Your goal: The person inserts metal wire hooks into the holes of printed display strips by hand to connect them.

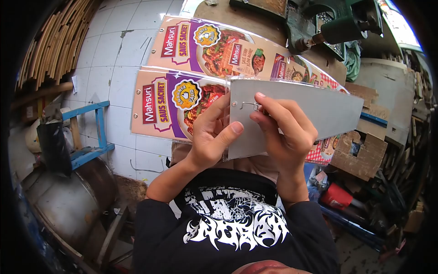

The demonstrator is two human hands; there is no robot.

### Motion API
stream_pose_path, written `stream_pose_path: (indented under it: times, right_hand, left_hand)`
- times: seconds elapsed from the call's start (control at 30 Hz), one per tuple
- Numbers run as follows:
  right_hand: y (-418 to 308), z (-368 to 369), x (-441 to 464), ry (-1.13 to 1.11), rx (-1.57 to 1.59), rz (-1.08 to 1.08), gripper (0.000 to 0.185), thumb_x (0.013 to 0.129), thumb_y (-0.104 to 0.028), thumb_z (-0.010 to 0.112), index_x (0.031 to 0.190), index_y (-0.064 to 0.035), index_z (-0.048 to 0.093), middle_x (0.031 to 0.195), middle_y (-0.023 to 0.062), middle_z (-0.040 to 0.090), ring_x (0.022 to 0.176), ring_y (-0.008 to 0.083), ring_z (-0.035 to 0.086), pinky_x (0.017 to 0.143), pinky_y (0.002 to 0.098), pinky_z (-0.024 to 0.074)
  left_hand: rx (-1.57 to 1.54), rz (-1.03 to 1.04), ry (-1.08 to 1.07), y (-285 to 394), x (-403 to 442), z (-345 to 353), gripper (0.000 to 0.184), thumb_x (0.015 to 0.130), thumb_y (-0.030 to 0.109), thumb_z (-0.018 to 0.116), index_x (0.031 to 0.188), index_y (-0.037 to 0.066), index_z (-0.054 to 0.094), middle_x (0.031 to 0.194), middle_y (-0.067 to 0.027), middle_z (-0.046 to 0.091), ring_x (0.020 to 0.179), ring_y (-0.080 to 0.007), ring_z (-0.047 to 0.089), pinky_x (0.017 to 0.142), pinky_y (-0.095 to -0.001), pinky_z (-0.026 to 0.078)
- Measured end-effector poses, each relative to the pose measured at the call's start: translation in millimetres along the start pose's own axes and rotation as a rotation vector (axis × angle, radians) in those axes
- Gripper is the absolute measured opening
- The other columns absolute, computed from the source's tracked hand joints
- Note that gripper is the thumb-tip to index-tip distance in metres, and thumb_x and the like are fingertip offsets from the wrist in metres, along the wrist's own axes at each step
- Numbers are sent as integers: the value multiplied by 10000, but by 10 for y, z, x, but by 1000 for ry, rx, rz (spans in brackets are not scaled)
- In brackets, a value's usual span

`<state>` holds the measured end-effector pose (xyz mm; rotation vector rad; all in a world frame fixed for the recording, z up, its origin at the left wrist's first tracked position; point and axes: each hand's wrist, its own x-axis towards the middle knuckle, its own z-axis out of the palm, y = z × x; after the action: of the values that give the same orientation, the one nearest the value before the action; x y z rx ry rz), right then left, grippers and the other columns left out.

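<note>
A grey sign panel point(310, 105) with a clear plastic edge is held up in front of my body, plain side toward me. My left hand point(211, 132) grips its left edge, thumb on the grey face and fingers partly hidden behind. Close to the eyelet point(234, 104) near that edge, my right hand point(289, 132) pinches a small bent metal wire hook point(246, 106) between thumb and fingers. Whether the hook passes through the eyelet I cannot tell. Beneath lie printed sauce signs, one nearer sign point(150, 123) and one farther sign point(157, 57), with eyelets at their left ends.
Green machinery point(340, 34) stands on the bench at the back right. Cut cardboard point(358, 155) lies to the right. On the left are a blue metal frame point(104, 128), a drum point(68, 192) and stacked wooden strips point(57, 41) over a white tiled floor point(102, 75).
</note>
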<state>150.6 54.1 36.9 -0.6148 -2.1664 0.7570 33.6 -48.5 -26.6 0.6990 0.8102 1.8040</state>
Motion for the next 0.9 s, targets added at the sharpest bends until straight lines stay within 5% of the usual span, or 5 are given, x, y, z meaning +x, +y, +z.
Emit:
stream_pose_path:
  times: [0.9]
  right_hand:
    - [19,135,28,50,-99,41,253,740,16,763,980,-42,712,718,71,622,562,179,603,492,289,468]
  left_hand:
    - [-7,32,26,-21,5,12,605,923,24,576,1446,-107,304,1359,-206,509,1251,-222,505,1061,-342,385]
